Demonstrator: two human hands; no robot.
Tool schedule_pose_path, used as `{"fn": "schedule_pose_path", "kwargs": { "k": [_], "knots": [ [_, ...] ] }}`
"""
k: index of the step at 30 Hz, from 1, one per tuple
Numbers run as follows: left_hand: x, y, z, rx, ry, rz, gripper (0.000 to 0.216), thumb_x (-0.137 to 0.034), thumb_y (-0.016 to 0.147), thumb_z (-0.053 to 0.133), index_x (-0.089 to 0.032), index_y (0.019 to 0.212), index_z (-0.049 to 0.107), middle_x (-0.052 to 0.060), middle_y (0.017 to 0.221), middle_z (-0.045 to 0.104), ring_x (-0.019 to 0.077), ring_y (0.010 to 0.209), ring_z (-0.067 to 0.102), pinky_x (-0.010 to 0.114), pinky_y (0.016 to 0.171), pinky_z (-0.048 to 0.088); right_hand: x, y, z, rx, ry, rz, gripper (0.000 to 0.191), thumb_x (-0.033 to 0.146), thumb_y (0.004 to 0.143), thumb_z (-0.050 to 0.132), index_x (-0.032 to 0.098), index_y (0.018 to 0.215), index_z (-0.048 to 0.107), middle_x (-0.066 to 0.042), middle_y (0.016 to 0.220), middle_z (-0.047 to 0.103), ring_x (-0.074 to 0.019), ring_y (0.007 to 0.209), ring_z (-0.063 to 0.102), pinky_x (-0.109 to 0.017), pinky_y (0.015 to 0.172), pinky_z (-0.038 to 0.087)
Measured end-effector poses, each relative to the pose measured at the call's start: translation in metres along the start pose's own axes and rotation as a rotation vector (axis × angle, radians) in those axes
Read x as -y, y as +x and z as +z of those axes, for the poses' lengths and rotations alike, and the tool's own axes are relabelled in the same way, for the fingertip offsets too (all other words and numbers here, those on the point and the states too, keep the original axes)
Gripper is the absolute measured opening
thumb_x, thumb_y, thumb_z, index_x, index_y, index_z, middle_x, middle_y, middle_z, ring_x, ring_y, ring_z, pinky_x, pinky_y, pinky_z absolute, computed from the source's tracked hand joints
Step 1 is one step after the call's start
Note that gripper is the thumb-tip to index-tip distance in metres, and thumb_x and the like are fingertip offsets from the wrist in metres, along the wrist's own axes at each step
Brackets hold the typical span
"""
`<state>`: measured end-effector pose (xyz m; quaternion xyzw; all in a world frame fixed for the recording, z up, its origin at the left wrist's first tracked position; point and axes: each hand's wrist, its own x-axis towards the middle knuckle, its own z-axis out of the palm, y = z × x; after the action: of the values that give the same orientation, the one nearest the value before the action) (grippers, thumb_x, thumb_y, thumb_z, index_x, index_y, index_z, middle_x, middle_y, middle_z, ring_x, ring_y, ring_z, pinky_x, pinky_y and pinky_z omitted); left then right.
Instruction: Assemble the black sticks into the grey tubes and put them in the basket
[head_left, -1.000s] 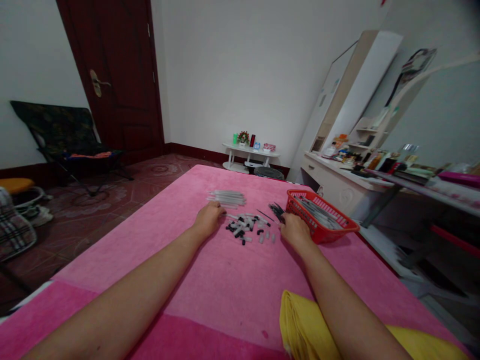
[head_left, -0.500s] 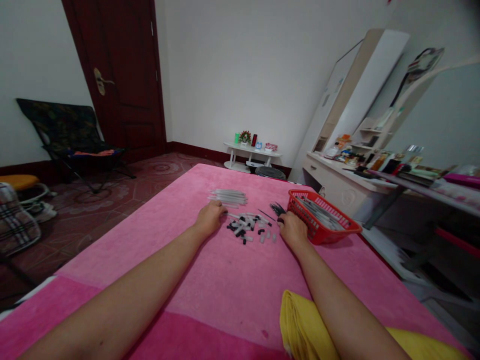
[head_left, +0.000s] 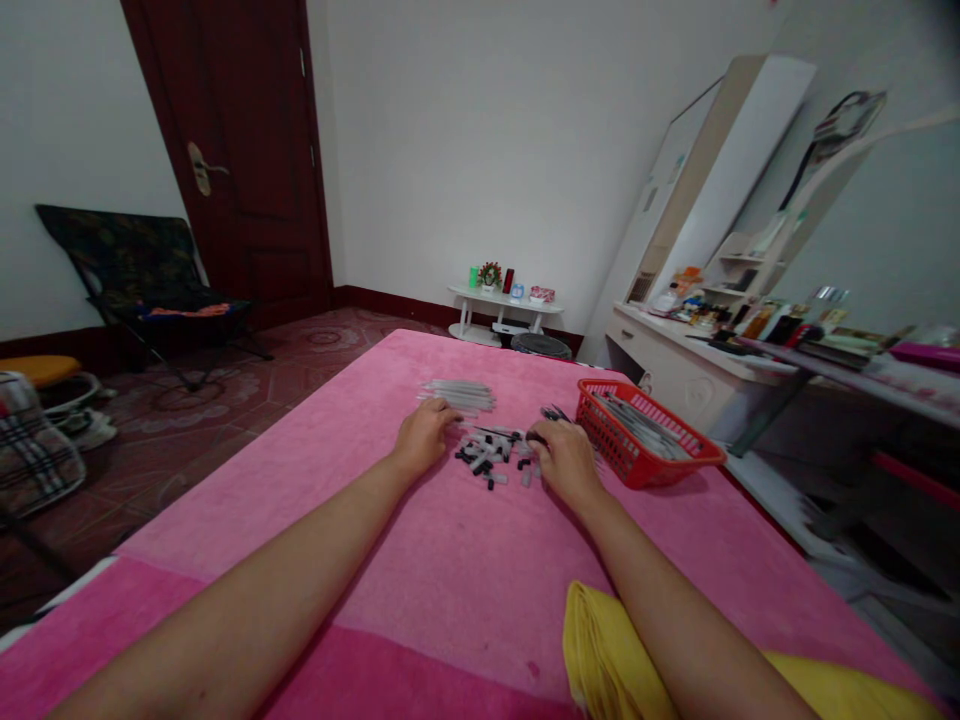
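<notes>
Head view: taking the pile of small black and clear caps [head_left: 484, 460] as the middle of a clock face, I have my left hand [head_left: 427, 438] at nine to ten o'clock, thumb and fingers close together at the near edge of the row of pale grey tubes [head_left: 459, 393], which lies at eleven; I cannot tell whether they grip anything. My right hand [head_left: 568, 460] is at three o'clock, its thumb and fingertips pinched on a thin dark rod [head_left: 495, 431] that points toward nine, over the top of the pile. Just past its knuckles, at two o'clock, more dark rods [head_left: 555, 412] show in part, the rest hidden by my hand. Farther out at three stands the red basket [head_left: 636, 472], with long grey sticks [head_left: 645, 428] lying in it. All this is on a pink cloth [head_left: 435, 570]. At five, a folded yellow cloth [head_left: 611, 645] lies by my right forearm.
</notes>
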<state>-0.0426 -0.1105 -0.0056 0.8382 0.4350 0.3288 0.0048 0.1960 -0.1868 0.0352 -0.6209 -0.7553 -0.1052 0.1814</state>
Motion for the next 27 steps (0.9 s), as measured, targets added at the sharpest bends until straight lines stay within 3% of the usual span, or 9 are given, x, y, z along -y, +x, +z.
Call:
{"fn": "schedule_pose_path", "kwargs": {
  "k": [14,27],
  "knots": [
    [-0.003,-0.001,-0.002,-0.005,-0.007,0.047,0.034,-0.008,0.07,0.055,-0.019,0.099,0.068,0.008,0.096,0.06,0.022,0.095,0.054,0.031,0.08,0.047,-0.009,-0.001,0.003,-0.023,-0.032,0.004,0.015,0.021,0.084,0.052,0.02,0.09,0.066,-0.007,0.091,0.067,-0.0205,0.092,0.055,-0.029,0.08,0.031],
    [-0.009,-0.003,-0.005,0.011,0.058,0.16,0.026,-0.017,0.077,0.055,-0.021,0.099,0.068,0.006,0.097,0.06,0.0206,0.091,0.053,0.03,0.076,0.044,-0.002,-0.001,-0.006,-0.101,-0.089,-0.123,0.013,0.016,0.083,0.052,0.019,0.087,0.065,-0.008,0.088,0.064,-0.022,0.091,0.05,-0.032,0.079,0.029]
  ]
}}
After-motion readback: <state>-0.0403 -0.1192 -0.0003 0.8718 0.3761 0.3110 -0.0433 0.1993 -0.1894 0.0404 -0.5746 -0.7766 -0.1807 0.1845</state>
